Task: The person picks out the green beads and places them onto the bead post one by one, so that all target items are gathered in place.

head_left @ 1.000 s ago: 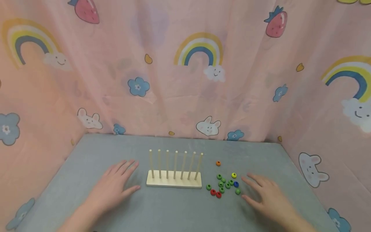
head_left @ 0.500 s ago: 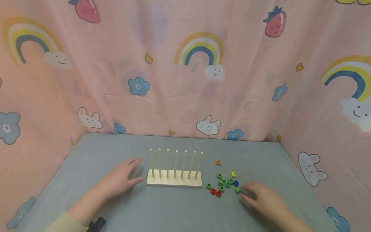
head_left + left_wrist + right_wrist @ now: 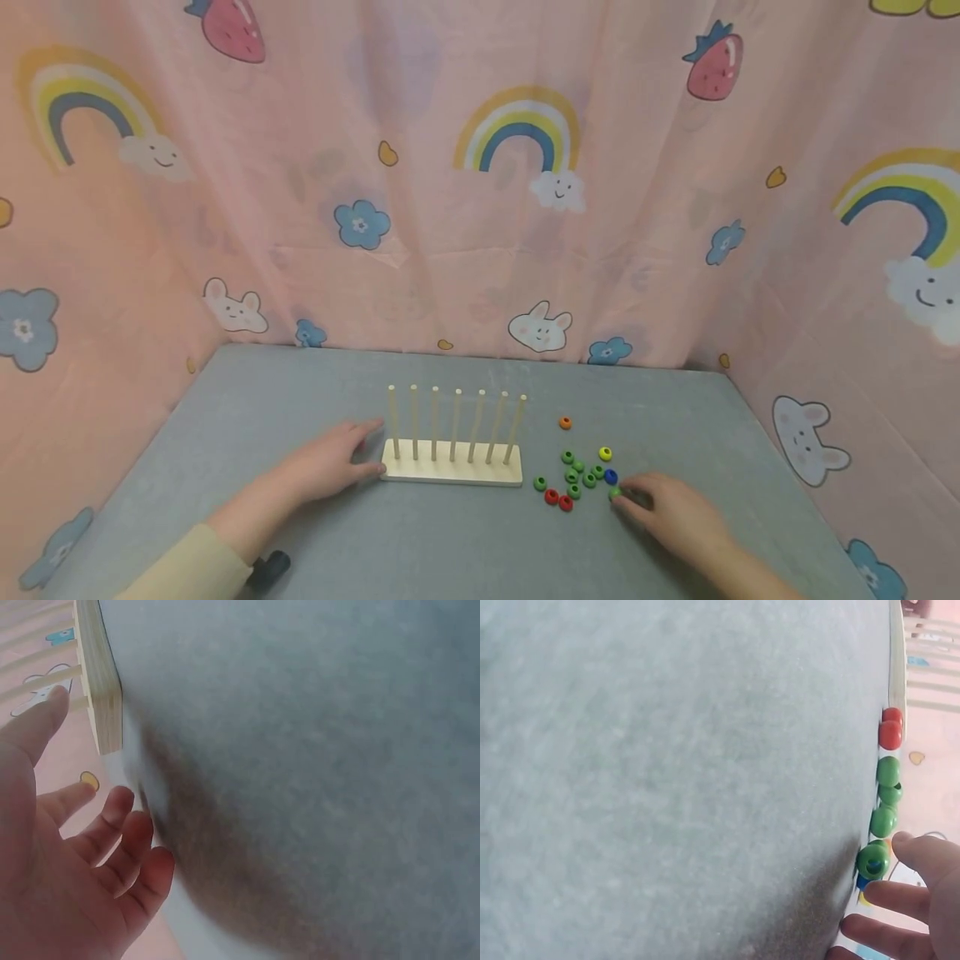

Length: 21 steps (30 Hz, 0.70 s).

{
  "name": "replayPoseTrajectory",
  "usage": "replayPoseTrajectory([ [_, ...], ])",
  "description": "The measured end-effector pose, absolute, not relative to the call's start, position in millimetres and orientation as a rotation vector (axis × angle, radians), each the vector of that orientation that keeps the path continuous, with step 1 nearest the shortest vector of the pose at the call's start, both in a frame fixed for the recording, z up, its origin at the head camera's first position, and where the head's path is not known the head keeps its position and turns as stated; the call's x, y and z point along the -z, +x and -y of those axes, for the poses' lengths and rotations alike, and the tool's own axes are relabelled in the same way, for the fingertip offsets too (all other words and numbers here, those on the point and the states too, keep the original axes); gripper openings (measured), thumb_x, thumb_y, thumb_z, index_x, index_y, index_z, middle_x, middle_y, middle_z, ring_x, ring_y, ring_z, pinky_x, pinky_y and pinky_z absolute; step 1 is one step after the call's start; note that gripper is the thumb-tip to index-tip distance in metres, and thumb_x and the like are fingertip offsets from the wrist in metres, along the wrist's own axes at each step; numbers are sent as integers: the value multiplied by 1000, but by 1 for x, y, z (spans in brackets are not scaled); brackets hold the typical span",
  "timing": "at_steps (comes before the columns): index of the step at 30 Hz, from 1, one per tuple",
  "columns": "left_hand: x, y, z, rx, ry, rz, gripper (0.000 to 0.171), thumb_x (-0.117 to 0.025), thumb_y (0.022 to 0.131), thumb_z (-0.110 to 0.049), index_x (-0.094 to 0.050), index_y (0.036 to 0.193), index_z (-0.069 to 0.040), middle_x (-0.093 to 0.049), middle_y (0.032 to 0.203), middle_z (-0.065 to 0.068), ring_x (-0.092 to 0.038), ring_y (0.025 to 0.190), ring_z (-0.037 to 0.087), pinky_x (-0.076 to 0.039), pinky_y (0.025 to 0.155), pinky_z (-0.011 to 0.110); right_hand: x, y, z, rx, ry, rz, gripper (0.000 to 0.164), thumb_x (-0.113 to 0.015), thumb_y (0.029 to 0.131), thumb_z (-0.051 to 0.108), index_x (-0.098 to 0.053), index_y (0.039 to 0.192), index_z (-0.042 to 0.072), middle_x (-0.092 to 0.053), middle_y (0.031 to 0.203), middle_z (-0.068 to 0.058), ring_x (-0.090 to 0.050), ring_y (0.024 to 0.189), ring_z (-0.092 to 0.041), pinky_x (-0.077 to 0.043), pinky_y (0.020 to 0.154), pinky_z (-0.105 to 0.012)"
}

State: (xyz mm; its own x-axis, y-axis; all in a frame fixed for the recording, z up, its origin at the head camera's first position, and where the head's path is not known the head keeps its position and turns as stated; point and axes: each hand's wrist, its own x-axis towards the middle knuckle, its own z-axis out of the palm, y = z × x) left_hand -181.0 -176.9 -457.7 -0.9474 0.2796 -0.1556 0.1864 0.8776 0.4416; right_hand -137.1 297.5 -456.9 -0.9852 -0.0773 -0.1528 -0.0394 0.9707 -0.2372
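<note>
A pale wooden peg stand [image 3: 452, 474] with a row of upright pegs sits mid-table. My left hand [image 3: 328, 463] is at its left end, thumb and forefinger spread about the base; in the left wrist view the other fingers are loosely bent. On the right, my right hand [image 3: 681, 515] reaches to a green bead [image 3: 873, 861], with thumb and forefinger on either side of it and a gap visible in the right wrist view. A blue bead [image 3: 611, 477] lies just beyond, near the forefinger.
Several more green beads [image 3: 572, 476] lie between stand and right hand, with two red beads [image 3: 558, 500] in front. A yellow bead [image 3: 605, 453] and an orange bead [image 3: 566, 422] lie farther back. A dark object [image 3: 270, 571] shows under the left wrist. A pink curtain [image 3: 450, 250] encloses the grey table.
My left hand has moved right to the peg stand's end. The right hand has moved slightly left to the nearest green bead, its thumb and forefinger drawing closer together.
</note>
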Motion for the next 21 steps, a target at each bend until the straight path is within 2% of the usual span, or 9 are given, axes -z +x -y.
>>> replayPoseTrajectory([
  [7,460,-185,173,-674,393,-2767,67,-72,88,-48,-53,145,-19,-63,113,0,-55,95,16,-45,86,46,459,-140,-298,357,-109,-2978,24,-76,85,42,-76,94,20,-71,96,2,-66,94,-24,-49,86,-50],
  [13,465,-187,174,-645,375,-2747,64,-70,87,-52,-56,143,-23,-61,115,-1,-56,98,16,-46,89,48,462,-141,-298,359,-168,-3014,19,-77,85,40,-76,89,21,-71,91,5,-67,88,-20,-51,82,-48],
  [21,464,-188,174,-647,376,-2712,64,-71,87,-51,-56,143,-22,-55,98,-2,-51,85,16,-45,78,44,464,-141,-297,359,-211,-3030,12,-78,84,34,-76,87,23,-69,89,8,-66,86,-16,-51,82,-46],
])
